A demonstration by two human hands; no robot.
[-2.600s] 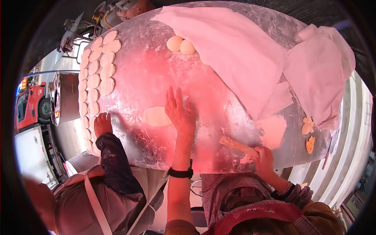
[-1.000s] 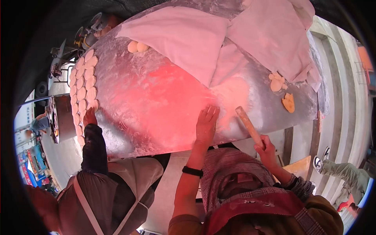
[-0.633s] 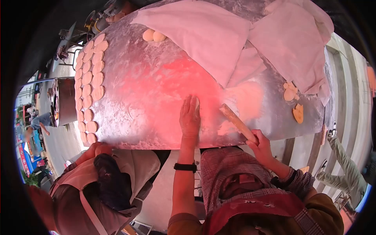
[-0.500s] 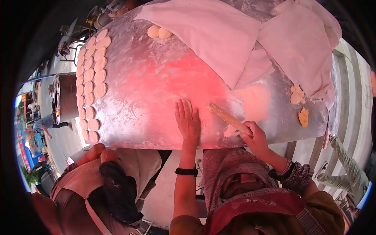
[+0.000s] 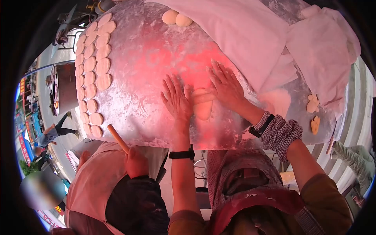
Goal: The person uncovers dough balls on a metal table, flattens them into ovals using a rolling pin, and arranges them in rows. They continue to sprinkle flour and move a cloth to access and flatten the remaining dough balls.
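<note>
A wooden rolling pin (image 5: 204,98) lies across an oval piece of dough (image 5: 203,112) on the floury metal table (image 5: 141,105). My left hand (image 5: 177,98) presses on the pin's left end, palm down with its fingers spread out. Over the right end rests my right hand (image 5: 227,87), its fingers stretched forward and not wrapped round the pin. Both ends of the pin are hidden under my palms.
Flattened dough rounds (image 5: 103,66) line the table's left side. Two dough balls (image 5: 177,18) sit at the back, beside a large cloth (image 5: 243,35). Dough scraps (image 5: 312,104) lie at right. A co-worker's hand (image 5: 136,162) holds a wooden stick (image 5: 117,138) at the front left.
My right hand has brought the rolling pin left onto the dough and opened out flat. My left hand has moved off the dough to the pin's end. The co-worker's hand now holds a stick.
</note>
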